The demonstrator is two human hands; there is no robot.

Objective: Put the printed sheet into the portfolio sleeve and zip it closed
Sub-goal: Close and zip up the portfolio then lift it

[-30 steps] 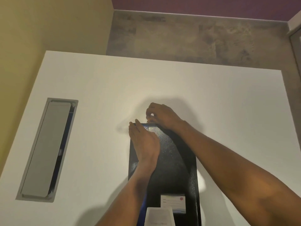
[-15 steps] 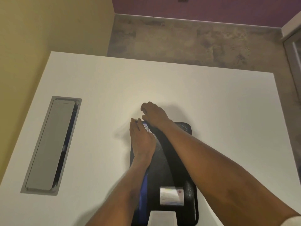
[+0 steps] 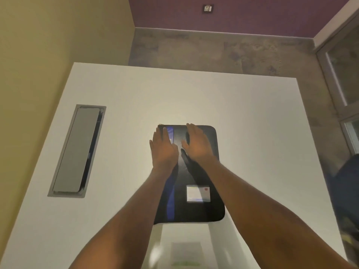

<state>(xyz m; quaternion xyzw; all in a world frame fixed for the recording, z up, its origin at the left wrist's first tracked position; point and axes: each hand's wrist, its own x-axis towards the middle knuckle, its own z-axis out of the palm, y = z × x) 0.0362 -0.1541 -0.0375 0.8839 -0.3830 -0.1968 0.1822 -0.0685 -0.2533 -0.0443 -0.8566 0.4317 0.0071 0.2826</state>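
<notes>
Portfolio sleeve (image 3: 196, 171) lies flat mid-table (image 3: 252, 133), black and soft-looking; likely light and floppy, best steadied flat near its far edge. Left hand (image 3: 163, 150) and right hand (image 3: 198, 144) rest spread on it, pinching nothing.

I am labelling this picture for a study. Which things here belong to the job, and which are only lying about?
Belong to the job:
portfolio sleeve, black, flat on the table
left hand and right hand, both flat on it

Only lying about:
grey cable hatch set in the table
wall socket
white paper at the near edge, blurred; possibly the sheet
</notes>
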